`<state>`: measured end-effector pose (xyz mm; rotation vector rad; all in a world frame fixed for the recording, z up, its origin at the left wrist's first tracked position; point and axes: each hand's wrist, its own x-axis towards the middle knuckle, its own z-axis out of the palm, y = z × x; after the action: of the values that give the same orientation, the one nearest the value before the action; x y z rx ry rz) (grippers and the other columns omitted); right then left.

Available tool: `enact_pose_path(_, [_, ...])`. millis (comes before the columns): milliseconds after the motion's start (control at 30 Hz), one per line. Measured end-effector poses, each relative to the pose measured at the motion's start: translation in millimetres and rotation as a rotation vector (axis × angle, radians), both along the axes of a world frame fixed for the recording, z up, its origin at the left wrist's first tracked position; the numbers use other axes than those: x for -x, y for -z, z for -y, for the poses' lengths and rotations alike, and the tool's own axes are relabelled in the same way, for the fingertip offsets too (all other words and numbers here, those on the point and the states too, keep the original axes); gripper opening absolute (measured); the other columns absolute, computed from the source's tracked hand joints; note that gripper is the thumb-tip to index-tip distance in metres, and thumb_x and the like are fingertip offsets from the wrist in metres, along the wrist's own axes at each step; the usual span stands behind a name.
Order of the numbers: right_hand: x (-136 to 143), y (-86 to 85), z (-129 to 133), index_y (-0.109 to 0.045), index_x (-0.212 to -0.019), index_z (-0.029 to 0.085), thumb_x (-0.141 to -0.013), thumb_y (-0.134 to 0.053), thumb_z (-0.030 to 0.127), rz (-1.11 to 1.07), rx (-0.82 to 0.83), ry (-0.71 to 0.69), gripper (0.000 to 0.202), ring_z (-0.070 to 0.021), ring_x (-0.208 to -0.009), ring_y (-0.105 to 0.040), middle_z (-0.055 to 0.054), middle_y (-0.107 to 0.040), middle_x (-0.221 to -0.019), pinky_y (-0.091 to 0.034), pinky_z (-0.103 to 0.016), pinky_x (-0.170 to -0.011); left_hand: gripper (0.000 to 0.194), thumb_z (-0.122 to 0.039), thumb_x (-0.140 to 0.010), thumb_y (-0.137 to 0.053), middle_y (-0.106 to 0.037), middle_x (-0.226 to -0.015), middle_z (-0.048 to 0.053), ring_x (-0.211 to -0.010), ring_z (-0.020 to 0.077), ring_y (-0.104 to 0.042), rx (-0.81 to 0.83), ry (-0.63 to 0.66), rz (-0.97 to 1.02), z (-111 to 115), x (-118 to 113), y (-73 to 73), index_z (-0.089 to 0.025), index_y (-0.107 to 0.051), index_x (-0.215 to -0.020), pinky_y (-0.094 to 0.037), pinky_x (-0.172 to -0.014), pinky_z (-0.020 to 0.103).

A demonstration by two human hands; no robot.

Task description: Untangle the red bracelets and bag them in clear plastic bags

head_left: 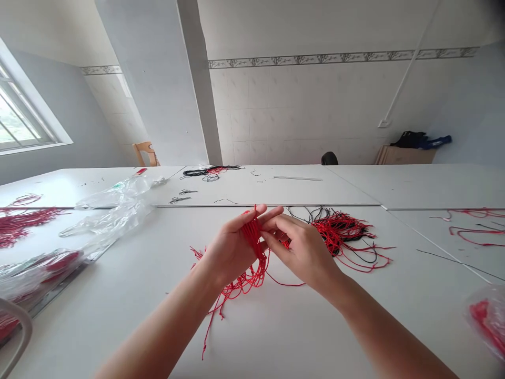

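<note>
A pair of bare hands holds a bundle of red cords [251, 235] above a white surface [295, 331] in a tiled room. The left hand [233, 246] carries the bundle against its palm and fingers; the right hand [300, 246], drawn narrow, pinches the strands at their edge between thumb and fingertip. Loops and knotted ends spill below the left hand (whether they touch down, I cannot tell from here). Just beyond the right hand lies a tangled pile of red and black cords [341, 231]. Crumpled clear plastic bags [114, 218] sprawl to the left, near dark red cords [29, 223]. Farther back rest two pairs of scissors [181, 199] and a dark cord bundle [209, 171]; a cardboard box [410, 156] stands by the far wall.
</note>
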<state>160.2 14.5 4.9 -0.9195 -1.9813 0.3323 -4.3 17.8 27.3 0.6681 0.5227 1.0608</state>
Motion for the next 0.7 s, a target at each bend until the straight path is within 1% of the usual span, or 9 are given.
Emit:
enact_pose_path(133, [-3.0,-2.0,0.6,-0.064,-0.088,0.021,-0.096,-0.056,0.015,-0.003,-0.008,-0.02,0.013,-0.0171,-0.075,-0.067,-0.002,-0.072,-0.088,-0.048,-0.03,-0.065,0.019,-0.024,-0.098,-0.062,-0.076,-0.122,0.012,-0.088,0.0187,-0.072,-0.008,-0.013,0.001,2.9,-0.2,-2.3,-0.018,-0.075,-0.086,-0.056,-0.075,0.029])
enact_pose_path(267, [-7.0,-7.6,3.6,-0.065,-0.089,0.021,-0.096,-0.056,0.015,0.011,0.024,-0.049,0.013,-0.0165,-0.076,-0.065,-0.001,-0.071,-0.087,-0.047,-0.03,-0.066,0.022,-0.025,-0.1,-0.06,-0.078,-0.118,0.008,-0.088,0.018,-0.071,-0.021,-0.009,0.001,3.2,0.2,-1.2,-0.019,-0.074,-0.084,-0.055,-0.077,0.029])
enact_pose_path(333, [-8.1,-9.5,4.7,-0.064,-0.087,0.021,-0.097,-0.056,0.016,0.019,0.047,-0.054,0.013,-0.0165,-0.076,-0.064,-0.001,-0.071,-0.086,-0.045,-0.03,-0.066,0.025,-0.026,-0.102,-0.057,-0.079,-0.116,0.007,-0.09,0.0186,-0.071,-0.056,-0.019,-0.021,2.7,0.3,-0.1,-0.019,-0.073,-0.084,-0.054,-0.078,0.029])
enact_pose_path(400, [-7.6,-9.9,5.2,-0.063,-0.087,0.021,-0.098,-0.057,0.019,0.019,0.078,-0.065,0.013,-0.0169,-0.077,-0.064,-0.001,-0.071,-0.086,-0.044,-0.03,-0.067,0.027,-0.027,-0.104,-0.054,-0.079,-0.115,0.008,-0.094,0.0193,-0.071,-0.115,-0.037,-0.05,2.6,0.2,0.6,-0.019,-0.073,-0.086,-0.053,-0.081,0.03])
enact_pose_path(467, [-5.0,-8.6,5.3,-0.065,-0.091,0.022,-0.1,-0.056,0.026,-0.002,0.138,-0.085,0.013,-0.017,-0.078,-0.064,-0.001,-0.072,-0.089,-0.044,-0.03,-0.067,0.029,-0.03,-0.105,-0.053,-0.079,-0.116,0.008,-0.096,0.0201,-0.07,-0.169,-0.057,-0.078,3.0,0.0,0.8,-0.02,-0.073,-0.087,-0.053,-0.084,0.031])
enact_pose_path(533, [-0.9,-5.5,5.1,-0.064,-0.097,0.023,-0.102,-0.056,0.032,-0.018,0.215,-0.106,0.014,-0.0168,-0.077,-0.063,-0.001,-0.072,-0.092,-0.044,-0.029,-0.066,0.029,-0.034,-0.105,-0.054,-0.078,-0.119,0.007,-0.093,0.0201,-0.069,-0.2,-0.076,-0.112,3.9,-0.1,1.0,-0.021,-0.072,-0.087,-0.053,-0.083,0.032])
enact_pose_path(567, [1.5,-3.5,4.8,-0.062,-0.097,0.023,-0.102,-0.056,0.035,-0.015,0.244,-0.111,0.014,-0.0164,-0.075,-0.062,-0.001,-0.071,-0.091,-0.042,-0.029,-0.064,0.028,-0.037,-0.104,-0.055,-0.078,-0.12,0.007,-0.091,0.0198,-0.068,-0.209,-0.086,-0.137,4.2,-0.2,1.3,-0.022,-0.072,-0.088,-0.053,-0.082,0.033])
enact_pose_path(633, [5.9,1.0,4.0,-0.056,-0.09,0.022,-0.102,-0.056,0.036,0.002,0.279,-0.116,0.018,-0.015,-0.066,-0.054,0.001,-0.064,-0.081,-0.036,-0.028,-0.058,0.027,-0.042,-0.103,-0.057,-0.076,-0.125,0.005,-0.088,0.0193,-0.067,-0.233,-0.103,-0.2,4.4,-0.3,2.5,-0.023,-0.072,-0.091,-0.053,-0.08,0.033])
enact_pose_path(700, [9.0,5.2,2.6,-0.046,-0.082,0.022,-0.103,-0.052,0.035,-0.001,0.29,-0.12,0.026,-0.0134,-0.059,-0.043,0.003,-0.052,-0.07,-0.029,-0.029,-0.054,0.028,-0.046,-0.103,-0.056,-0.075,-0.128,0.005,-0.096,0.0205,-0.068,-0.274,-0.123,-0.273,3.7,-0.5,4.4,-0.025,-0.073,-0.096,-0.052,-0.083,0.033])
